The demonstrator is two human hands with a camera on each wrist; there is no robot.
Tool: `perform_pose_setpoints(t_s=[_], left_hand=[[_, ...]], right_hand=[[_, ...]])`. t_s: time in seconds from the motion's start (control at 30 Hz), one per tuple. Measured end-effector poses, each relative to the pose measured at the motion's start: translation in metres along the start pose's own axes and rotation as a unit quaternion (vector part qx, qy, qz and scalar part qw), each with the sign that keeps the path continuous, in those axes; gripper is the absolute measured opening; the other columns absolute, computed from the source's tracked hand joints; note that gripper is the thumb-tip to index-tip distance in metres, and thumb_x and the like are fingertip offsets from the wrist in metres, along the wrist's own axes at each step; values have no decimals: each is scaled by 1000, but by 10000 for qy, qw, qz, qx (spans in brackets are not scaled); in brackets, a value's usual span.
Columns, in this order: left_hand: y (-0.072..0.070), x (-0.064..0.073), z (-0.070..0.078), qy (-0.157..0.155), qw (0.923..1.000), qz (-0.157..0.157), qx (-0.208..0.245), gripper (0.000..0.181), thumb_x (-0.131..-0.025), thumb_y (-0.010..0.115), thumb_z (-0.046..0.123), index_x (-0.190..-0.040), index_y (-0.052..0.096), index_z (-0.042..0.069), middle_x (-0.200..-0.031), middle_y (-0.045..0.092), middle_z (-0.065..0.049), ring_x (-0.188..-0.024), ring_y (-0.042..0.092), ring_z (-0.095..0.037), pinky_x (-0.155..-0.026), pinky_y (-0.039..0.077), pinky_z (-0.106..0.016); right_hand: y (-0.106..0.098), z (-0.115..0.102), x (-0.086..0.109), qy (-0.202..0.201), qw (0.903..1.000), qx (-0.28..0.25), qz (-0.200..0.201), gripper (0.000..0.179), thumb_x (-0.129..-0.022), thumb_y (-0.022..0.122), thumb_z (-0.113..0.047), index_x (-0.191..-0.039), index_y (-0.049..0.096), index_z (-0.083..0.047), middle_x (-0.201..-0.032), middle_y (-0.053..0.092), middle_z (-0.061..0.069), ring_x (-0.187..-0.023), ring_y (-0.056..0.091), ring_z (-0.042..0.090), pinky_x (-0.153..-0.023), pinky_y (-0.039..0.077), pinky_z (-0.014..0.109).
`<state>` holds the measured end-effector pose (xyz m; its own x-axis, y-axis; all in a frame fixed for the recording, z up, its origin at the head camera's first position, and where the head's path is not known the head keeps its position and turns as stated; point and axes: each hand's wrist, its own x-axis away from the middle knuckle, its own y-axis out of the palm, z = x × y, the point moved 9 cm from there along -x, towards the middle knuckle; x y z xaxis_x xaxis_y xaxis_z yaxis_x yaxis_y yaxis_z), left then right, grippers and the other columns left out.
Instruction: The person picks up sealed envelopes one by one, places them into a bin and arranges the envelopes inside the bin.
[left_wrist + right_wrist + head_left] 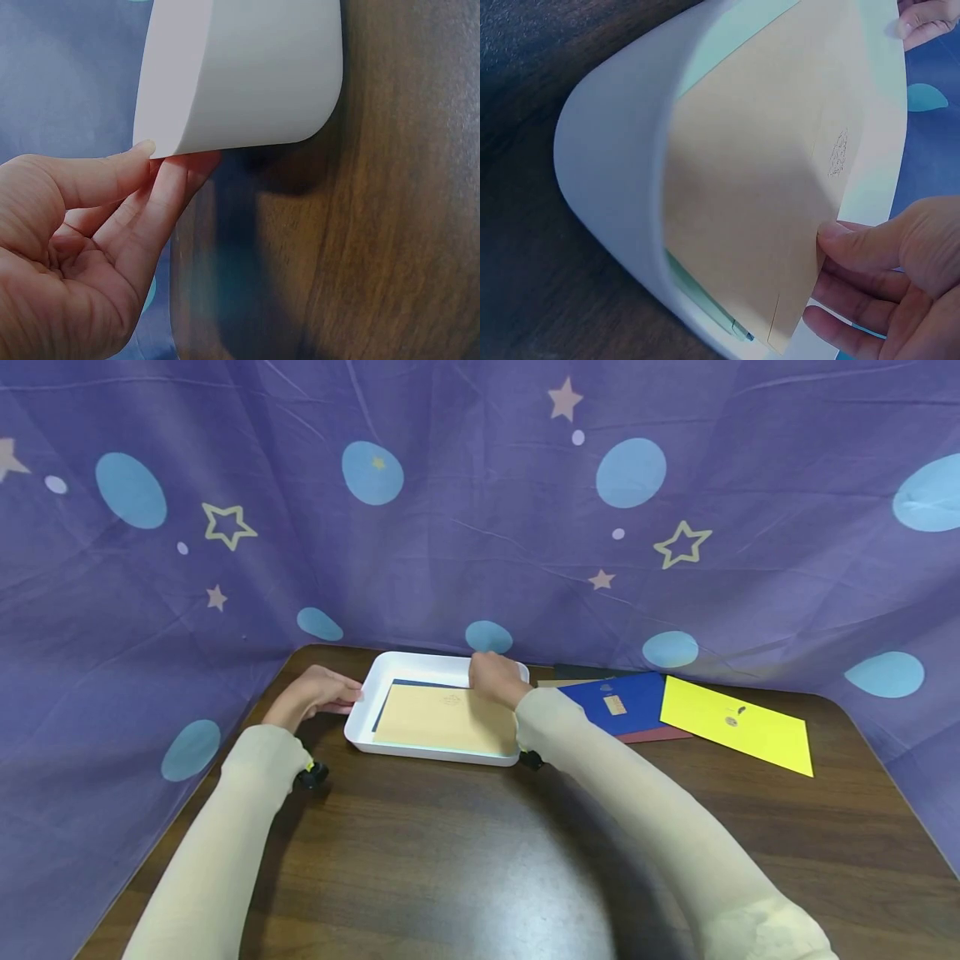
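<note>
A white tray (427, 669) is set on the far part of the brown worktop (420, 843), left of centre. Its left rim is pinched by the left hand (318, 689), with the thumb laid on the upper edge and the fingers tucked beneath.

Inside the tray, a tan envelope (435, 714) is grasped by the right hand (497, 678) at its far edge, towards the right end; the thumb is pressed on its upper face and the other fingers are placed at and below the edge. A small dark printed mark is borne on the envelope near its far edge. Under it, a dark blue envelope (420, 682) is partly covered, with only a strip shown along the far and left sides. A pale green envelope (701, 289) is also mostly hidden under the tan one, its edge seen by the near wall of the tray.

To the right of the tray, a blue envelope (637, 697) is laid over a reddish envelope (652, 735), and a yellow envelope (750, 727) is placed just beside them, farther right. A tan strip (566, 682) and a dark flat piece (581, 672) are partly covered at the far side. Behind the worktop, a purple cloth (450, 568) patterned with stars and blue ovals is hung.
</note>
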<state>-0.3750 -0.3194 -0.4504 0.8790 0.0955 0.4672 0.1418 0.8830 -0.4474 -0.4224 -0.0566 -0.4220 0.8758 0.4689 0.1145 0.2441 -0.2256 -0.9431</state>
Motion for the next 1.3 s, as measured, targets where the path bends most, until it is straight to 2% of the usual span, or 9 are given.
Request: perform_pose_setpoints(t_s=[0.43, 0.67, 0.8, 0.9, 1.07, 1.17, 1.3], left_hand=[[2, 4, 3, -6, 10000, -46, -75, 45, -97, 65, 1, -138, 53, -15, -79, 69, 3, -69, 67, -4, -72, 64, -21], [1, 6, 5, -16, 10000, -48, -63, 46, -97, 65, 1, -138, 52, -16, -76, 68, 4, -67, 66, -3, -70, 64, -20], [1, 6, 6, -11, 10000, -47, -68, 45, -97, 65, 0, -137, 52, -16, -76, 68, 4, -67, 66, -3, -70, 64, -20], [2, 5, 7, 11, 9999, -73, -89, 46, -96, 65, 0, -137, 53, -17, -76, 68, 4, -67, 66, -4, -70, 64, -20], [3, 5, 7, 32, 9998, -71, -202, 46, -96, 67, 1, -136, 54, -16, -78, 69, 4, -68, 66, -4, -70, 64, -20], [2, 3, 6, 56, 9996, -63, -281, 45, -96, 67, 2, -135, 55, -16, -79, 69, 3, -69, 67, -4, -71, 64, -21], [1, 2, 5, 75, 9992, -34, -382, 44, -96, 67, 3, -135, 56, -14, -81, 70, 2, -69, 68, -4, -72, 64, -21]], right_hand=[[3, 1, -1, 111, 9999, 19, -30, 43, -78, 46, 12, -50, 32, -18, -52, 21, -5, -51, 17, 10, -42, 18, 19], [3, 1, 0, 82, 9999, 72, -7, 42, -79, 45, 12, -50, 31, -17, -51, 23, -5, -50, 18, 9, -41, 18, 19], [3, 0, 1, 40, 9997, 229, -3, 43, -84, 52, 10, -52, 41, -17, -54, 39, -5, -52, 33, 10, -42, 28, 20], [4, 0, 2, 49, 9993, 363, -13, 39, -88, 58, 5, -57, 51, -17, -63, 55, -5, -60, 48, 11, -47, 39, 22], [4, 2, 3, 53, 9993, 380, -16, 24, -89, 63, 2, -70, 69, -13, -80, 71, -1, -70, 56, 13, -54, 49, 25], [4, 2, 4, -3, 9994, 344, 4, 21, -87, 67, 1, -73, 71, -14, -80, 71, -3, -72, 56, 13, -55, 49, 25], [3, 0, 5, -122, 9996, 240, -118, 29, -87, 66, 2, -64, 60, -15, -67, 55, -5, -68, 47, 13, -53, 40, 23]])
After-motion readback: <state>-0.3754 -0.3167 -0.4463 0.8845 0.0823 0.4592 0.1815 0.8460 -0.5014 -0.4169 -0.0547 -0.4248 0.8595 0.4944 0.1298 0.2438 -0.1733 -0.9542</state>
